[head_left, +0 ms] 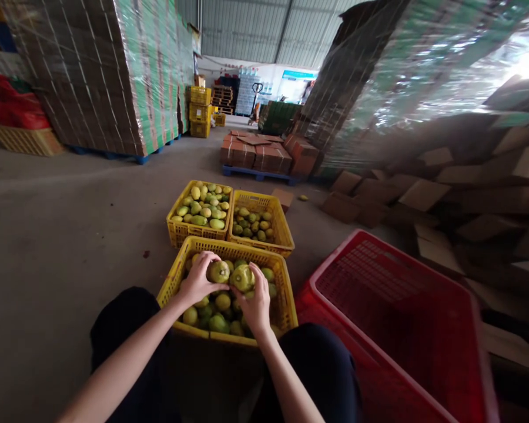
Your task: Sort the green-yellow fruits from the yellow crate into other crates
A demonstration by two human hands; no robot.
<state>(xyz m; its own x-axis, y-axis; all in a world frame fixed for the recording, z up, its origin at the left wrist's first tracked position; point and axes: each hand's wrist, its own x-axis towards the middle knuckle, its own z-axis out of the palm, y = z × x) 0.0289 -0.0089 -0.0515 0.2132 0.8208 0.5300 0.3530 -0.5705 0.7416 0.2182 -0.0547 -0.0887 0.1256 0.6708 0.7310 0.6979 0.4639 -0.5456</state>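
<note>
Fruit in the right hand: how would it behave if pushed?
The fruit looks rounded, so it would probably roll; its lumpy outline may make that wobbly. It fits in the right hand, so it's likely light enough to lift.

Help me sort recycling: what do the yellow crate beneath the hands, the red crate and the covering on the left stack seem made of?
Yellow crate: most likely moulded plastic, semi-matt, judging by its even colour and slots. Red crate: probably plastic, slightly shiny, evenly coloured and perforated. Covering: apparently clear plastic film, glossy, with wrinkles and bright reflections.
</note>
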